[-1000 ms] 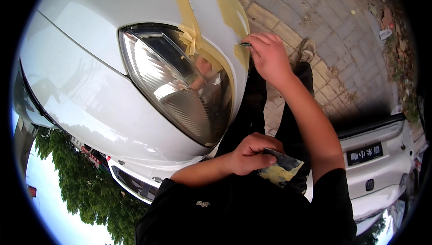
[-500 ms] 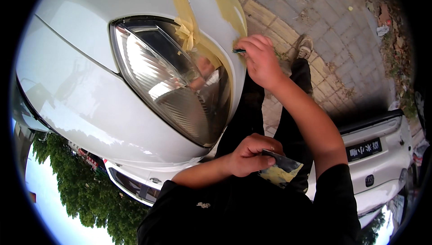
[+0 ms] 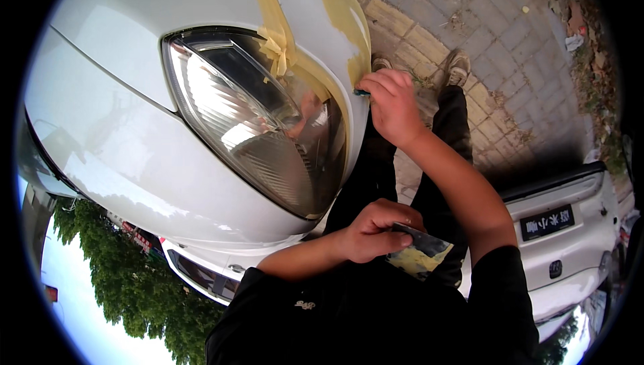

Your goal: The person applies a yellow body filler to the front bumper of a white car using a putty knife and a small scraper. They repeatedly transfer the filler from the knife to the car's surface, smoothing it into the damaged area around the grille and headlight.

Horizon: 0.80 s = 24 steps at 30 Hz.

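My right hand is closed on a small dark-green putty spreader, mostly hidden by the fingers. Its edge rests at the outer side of the white car bumper, just below a band of yellowish putty. My left hand is lower down, in front of my body, gripping a dark flat plate between thumb and fingers. Yellow putty is smeared over that plate's face. Between bumper and hood sits the headlight, edged along its outer side by masking tape with a crumpled bunch near the top.
The white hood spreads to the left. Paving bricks and my shoe lie beyond my right hand. A white vehicle stands close at the right, and another white car is at lower left. Litter lines the far-right edge.
My right hand has slid a little down along the bumper's edge with the spreader. My left hand and the plate hold the same place.
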Each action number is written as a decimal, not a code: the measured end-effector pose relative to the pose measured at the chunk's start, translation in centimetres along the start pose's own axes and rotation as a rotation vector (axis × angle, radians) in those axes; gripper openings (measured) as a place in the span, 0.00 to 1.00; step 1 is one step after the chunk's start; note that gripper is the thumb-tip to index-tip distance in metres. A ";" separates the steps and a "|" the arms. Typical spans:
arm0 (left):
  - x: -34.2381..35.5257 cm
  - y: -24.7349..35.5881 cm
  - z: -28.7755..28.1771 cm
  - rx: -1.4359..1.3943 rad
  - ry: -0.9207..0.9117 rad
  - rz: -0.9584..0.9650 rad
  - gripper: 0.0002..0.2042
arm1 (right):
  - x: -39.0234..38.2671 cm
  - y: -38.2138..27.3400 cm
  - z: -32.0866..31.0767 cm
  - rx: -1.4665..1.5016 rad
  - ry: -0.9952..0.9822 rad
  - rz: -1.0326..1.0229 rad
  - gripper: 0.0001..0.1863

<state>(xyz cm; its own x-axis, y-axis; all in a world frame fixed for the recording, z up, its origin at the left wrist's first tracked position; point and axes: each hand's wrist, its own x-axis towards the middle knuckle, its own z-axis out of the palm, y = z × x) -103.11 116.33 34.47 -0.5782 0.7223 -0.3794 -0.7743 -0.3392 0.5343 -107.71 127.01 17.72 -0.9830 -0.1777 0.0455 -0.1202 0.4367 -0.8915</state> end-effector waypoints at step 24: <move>-1.0 -0.1 0.4 -0.022 0.037 0.004 0.07 | 2.5 0.3 -0.2 -0.014 0.000 0.010 0.16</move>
<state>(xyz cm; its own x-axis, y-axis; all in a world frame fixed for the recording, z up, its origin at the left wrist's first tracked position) -102.39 115.89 35.12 -0.5906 0.6978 -0.4053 -0.7769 -0.3556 0.5196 -110.19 126.85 17.67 -0.9841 -0.1736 0.0369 -0.1127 0.4508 -0.8855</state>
